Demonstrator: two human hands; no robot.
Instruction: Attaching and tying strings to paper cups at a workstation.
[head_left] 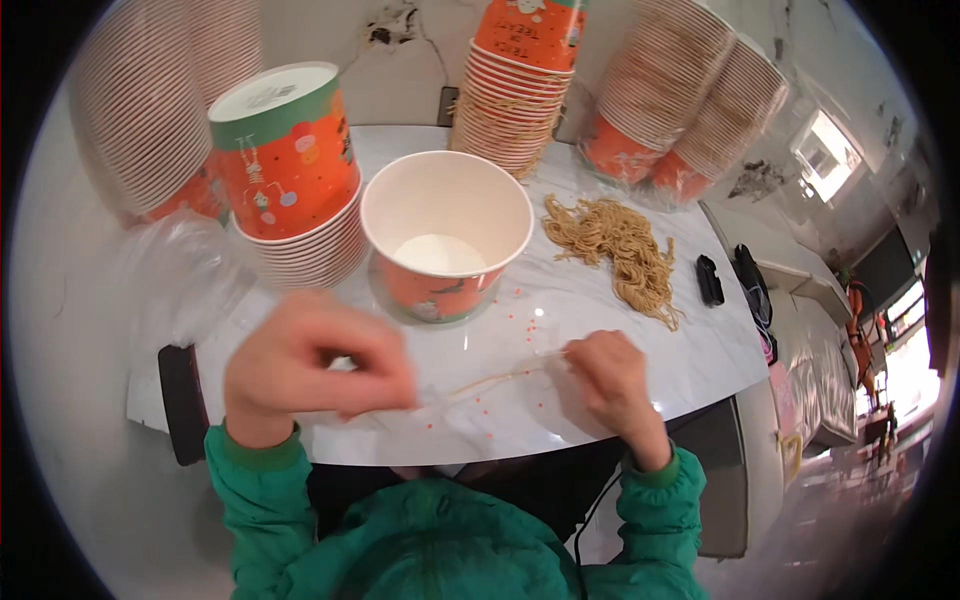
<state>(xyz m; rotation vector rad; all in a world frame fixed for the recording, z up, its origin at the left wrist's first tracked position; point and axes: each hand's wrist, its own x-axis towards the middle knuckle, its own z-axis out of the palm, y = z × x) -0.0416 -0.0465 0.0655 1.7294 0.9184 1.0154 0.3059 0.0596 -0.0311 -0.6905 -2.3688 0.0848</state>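
My left hand (310, 365) and my right hand (612, 375) pinch the two ends of a thin tan string (500, 379), stretched just above the white marble table (690, 330). The string seems to lie across a clear plastic sheet; my left hand is blurred. Just beyond my hands stands an open orange paper cup (447, 235), white inside and with nothing in it. A loose pile of the same tan strings (615, 245) lies to the right of the cup. Small orange specks dot the table between my hands.
A stack of upside-down orange cups (290, 175) stands at the left. More cup stacks in clear plastic sleeves (515, 85) line the back, one bound with string. A small black object (709, 280) lies near the table's right edge. A dark chair part (183, 400) shows at the left.
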